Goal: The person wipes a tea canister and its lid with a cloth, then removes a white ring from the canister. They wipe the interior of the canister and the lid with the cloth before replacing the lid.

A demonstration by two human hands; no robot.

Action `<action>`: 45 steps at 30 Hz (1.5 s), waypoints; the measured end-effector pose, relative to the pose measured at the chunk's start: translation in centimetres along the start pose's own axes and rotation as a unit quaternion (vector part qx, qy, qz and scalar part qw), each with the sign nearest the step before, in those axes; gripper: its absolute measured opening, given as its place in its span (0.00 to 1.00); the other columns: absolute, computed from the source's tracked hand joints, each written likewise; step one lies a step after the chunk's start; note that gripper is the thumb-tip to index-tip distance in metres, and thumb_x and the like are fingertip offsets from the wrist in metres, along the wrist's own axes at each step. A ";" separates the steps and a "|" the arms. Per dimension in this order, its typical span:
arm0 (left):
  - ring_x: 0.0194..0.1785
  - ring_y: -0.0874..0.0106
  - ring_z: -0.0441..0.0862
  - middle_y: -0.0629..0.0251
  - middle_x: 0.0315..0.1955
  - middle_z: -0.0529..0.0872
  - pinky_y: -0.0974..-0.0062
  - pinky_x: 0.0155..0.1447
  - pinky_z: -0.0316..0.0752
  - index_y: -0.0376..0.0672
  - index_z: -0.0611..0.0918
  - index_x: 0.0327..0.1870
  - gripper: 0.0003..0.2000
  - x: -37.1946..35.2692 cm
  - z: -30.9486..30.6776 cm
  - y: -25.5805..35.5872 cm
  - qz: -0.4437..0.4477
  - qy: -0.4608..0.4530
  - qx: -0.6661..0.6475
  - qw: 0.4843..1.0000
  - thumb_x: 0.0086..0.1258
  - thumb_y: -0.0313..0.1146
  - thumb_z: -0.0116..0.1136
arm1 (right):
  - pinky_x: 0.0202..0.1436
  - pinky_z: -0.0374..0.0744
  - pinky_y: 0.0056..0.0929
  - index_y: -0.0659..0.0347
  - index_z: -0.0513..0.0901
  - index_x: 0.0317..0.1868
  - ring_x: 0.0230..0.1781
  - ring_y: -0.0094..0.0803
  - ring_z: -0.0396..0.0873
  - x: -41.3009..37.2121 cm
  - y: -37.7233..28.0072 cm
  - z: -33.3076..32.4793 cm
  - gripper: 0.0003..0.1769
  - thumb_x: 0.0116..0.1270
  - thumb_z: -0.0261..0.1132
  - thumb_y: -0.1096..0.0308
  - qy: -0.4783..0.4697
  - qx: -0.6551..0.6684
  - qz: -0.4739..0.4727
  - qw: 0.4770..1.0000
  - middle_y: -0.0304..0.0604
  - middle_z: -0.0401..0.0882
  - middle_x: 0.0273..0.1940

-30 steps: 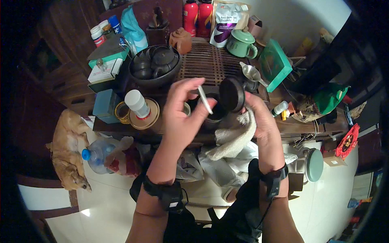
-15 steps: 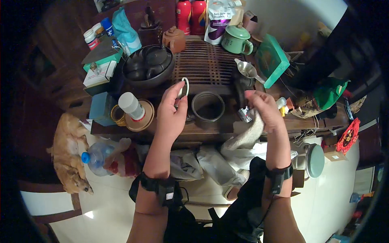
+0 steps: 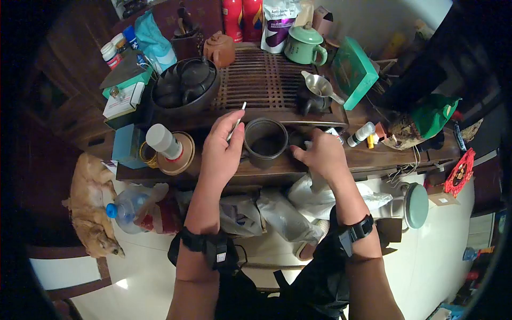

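Since the earlier frame, the right hand (image 3: 326, 154) has moved nearer the pot (image 3: 265, 121) and the ring (image 3: 236, 126) has turned edge-on. Just left of the pot, the left hand (image 3: 223, 148) pinches the ring between thumb and fingers. Apart from it, right of the pot, the right hand is beside a dark disc (image 3: 297, 139); I cannot tell whether it grips anything.
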State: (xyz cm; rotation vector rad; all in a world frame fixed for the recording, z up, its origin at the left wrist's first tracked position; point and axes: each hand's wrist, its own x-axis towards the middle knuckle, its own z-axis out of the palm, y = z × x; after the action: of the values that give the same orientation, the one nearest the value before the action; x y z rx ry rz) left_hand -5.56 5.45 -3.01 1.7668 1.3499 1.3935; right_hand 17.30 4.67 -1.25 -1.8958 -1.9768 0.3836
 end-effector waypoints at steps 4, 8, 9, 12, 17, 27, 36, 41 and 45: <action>0.55 0.64 0.79 0.57 0.53 0.81 0.72 0.58 0.72 0.39 0.79 0.55 0.13 -0.4 0.0 0.1 0.008 -0.014 0.036 0.999 0.73 0.32 0.52 | 0.39 0.80 0.44 0.70 0.79 0.35 0.33 0.52 0.83 0.2 -0.2 1.7 0.27 0.50 0.72 0.50 -0.008 -0.051 0.003 0.999 0.58 0.82 0.29; 0.55 0.62 0.79 0.56 0.53 0.81 0.71 0.58 0.72 0.39 0.79 0.55 0.13 -0.3 -0.1 0.2 0.038 -0.009 0.018 0.999 0.74 0.32 0.52 | 0.40 0.82 0.42 0.69 0.80 0.37 0.35 0.50 0.84 0.4 -0.5 2.3 0.26 0.52 0.72 0.51 -0.029 -0.103 0.005 0.994 0.57 0.84 0.32; 0.56 0.62 0.79 0.56 0.53 0.81 0.71 0.59 0.72 0.40 0.79 0.55 0.13 -0.3 -0.1 0.5 0.039 -0.009 0.014 0.999 0.74 0.33 0.52 | 0.40 0.82 0.42 0.69 0.80 0.37 0.36 0.50 0.84 0.4 -0.5 2.5 0.26 0.53 0.72 0.51 -0.028 -0.105 0.004 0.994 0.57 0.84 0.32; 0.57 0.61 0.78 0.56 0.54 0.81 0.70 0.60 0.71 0.40 0.79 0.56 0.14 -0.3 0.2 0.8 0.055 -0.010 0.019 0.998 0.74 0.33 0.52 | 0.40 0.81 0.43 0.71 0.78 0.39 0.35 0.51 0.83 0.5 -0.2 3.2 0.27 0.53 0.72 0.52 -0.021 -0.101 -0.001 0.995 0.57 0.83 0.31; 0.61 0.62 0.75 0.57 0.56 0.80 0.69 0.65 0.67 0.40 0.78 0.58 0.14 -0.3 0.3 0.6 0.089 -0.011 0.025 0.996 0.75 0.34 0.51 | 0.38 0.80 0.44 0.70 0.78 0.44 0.34 0.51 0.83 0.7 0.3 3.3 0.30 0.53 0.72 0.51 -0.016 -0.095 -0.009 0.995 0.56 0.83 0.30; 0.73 0.60 0.60 0.50 0.68 0.65 0.69 0.75 0.51 0.39 0.67 0.69 0.24 1.1 0.6 -0.3 0.001 -0.031 -0.224 0.974 0.80 0.44 0.38 | 0.37 0.78 0.44 0.63 0.83 0.43 0.32 0.51 0.82 0.5 0.5 1.0 0.23 0.59 0.70 0.50 0.053 0.017 -0.026 0.998 0.55 0.83 0.27; 0.65 0.58 0.65 0.48 0.62 0.67 0.66 0.67 0.60 0.39 0.72 0.61 0.22 0.8 -0.5 -0.5 -0.041 0.020 0.032 0.998 0.78 0.47 0.41 | 0.35 0.78 0.37 0.66 0.83 0.42 0.29 0.45 0.83 0.5 0.3 -1.1 0.22 0.61 0.69 0.52 0.040 0.093 -0.022 0.995 0.55 0.82 0.27; 0.41 0.64 0.80 0.58 0.39 0.80 0.67 0.46 0.74 0.38 0.79 0.44 0.14 -0.3 -1.3 2.3 -0.042 -0.011 0.083 0.996 0.72 0.42 0.56 | 0.33 0.75 0.28 0.68 0.83 0.40 0.26 0.26 0.76 0.7 0.0 -2.8 0.23 0.66 0.66 0.51 -0.021 0.198 0.046 0.979 0.44 0.81 0.25; 0.38 0.61 0.80 0.57 0.35 0.81 0.67 0.41 0.74 0.38 0.79 0.39 0.22 -1.5 -1.7 3.2 -0.042 -0.075 0.188 0.978 0.60 0.50 0.67 | 0.33 0.72 0.23 0.67 0.83 0.39 0.28 0.20 0.72 1.2 1.1 -2.4 0.23 0.68 0.65 0.50 0.000 0.227 0.009 0.974 0.37 0.78 0.27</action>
State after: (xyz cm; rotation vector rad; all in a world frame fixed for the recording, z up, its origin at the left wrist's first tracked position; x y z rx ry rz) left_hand -5.86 2.56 -0.41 1.9785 1.6650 0.9833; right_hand 19.38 5.79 0.48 -1.6188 -1.6889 0.7658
